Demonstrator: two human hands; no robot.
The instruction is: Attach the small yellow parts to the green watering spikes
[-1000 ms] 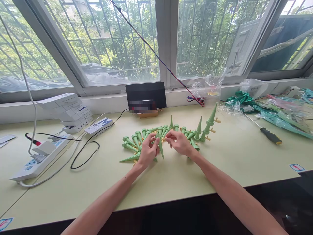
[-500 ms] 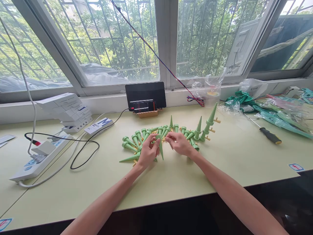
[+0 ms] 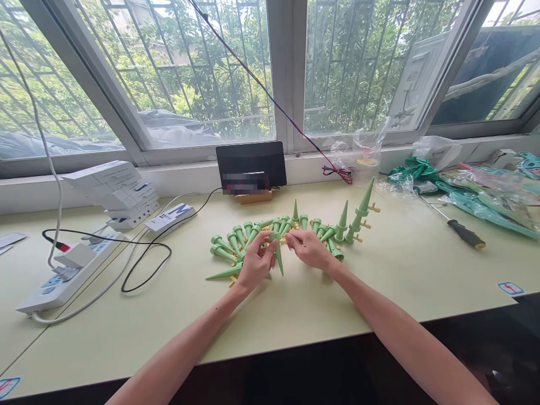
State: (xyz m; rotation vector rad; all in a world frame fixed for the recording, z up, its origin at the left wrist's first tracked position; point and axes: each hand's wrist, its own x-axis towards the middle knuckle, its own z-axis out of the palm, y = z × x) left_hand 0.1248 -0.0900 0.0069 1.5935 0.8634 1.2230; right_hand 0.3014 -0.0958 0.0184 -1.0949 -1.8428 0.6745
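Note:
My left hand [image 3: 258,257] is closed round a green plant watering spike [image 3: 279,262], its point tilted down toward the table. At the spike's upper end, the fingers of my right hand [image 3: 310,247] pinch a small yellow valve [image 3: 283,240]; the fingertips partly hide it. Several more green watering spikes [image 3: 232,241] with yellow valves lie in an arc behind and beside both hands. To the right, a tall stack of nested spikes [image 3: 361,212] stands upright beside a shorter one [image 3: 343,221].
At left are a power strip [image 3: 80,270] with cables, stacked white boxes [image 3: 120,188] and a single box [image 3: 171,218]. A tablet [image 3: 251,154] leans at the back. To the right lie a screwdriver [image 3: 466,233] and green plastic bags [image 3: 485,205]. The table edge [image 3: 337,341] runs under my forearms.
My right hand's fingertips have closed in on the yellow valve at the held spike. The spike's point has shifted very slightly. The spikes on the table have not moved.

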